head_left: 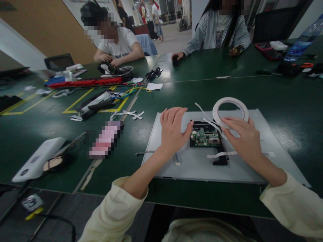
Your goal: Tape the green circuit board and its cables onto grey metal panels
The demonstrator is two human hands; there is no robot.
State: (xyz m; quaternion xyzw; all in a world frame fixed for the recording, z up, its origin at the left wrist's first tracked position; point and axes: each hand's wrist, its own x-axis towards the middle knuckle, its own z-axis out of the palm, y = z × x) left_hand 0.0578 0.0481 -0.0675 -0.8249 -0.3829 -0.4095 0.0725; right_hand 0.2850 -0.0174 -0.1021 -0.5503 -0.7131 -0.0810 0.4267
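Note:
A grey metal panel (196,168) lies flat on the green table in front of me. A small green circuit board (205,137) sits in a black frame at its middle. My left hand (173,129) rests flat on the panel just left of the board, fingers stretched out. My right hand (242,136) lies to the right of the board, its fingertips on the near rim of a white tape roll (230,109). A loose tape end (209,122) runs from the roll over the board. Another white strip (221,154) is stuck below the board.
Two people sit across the table, each with hands on small items. Red bars (85,82), coloured cables (126,92), tape scraps (131,115), a white device (37,159) and a pixelated pink patch (104,139) lie to the left. A water bottle (304,40) stands far right.

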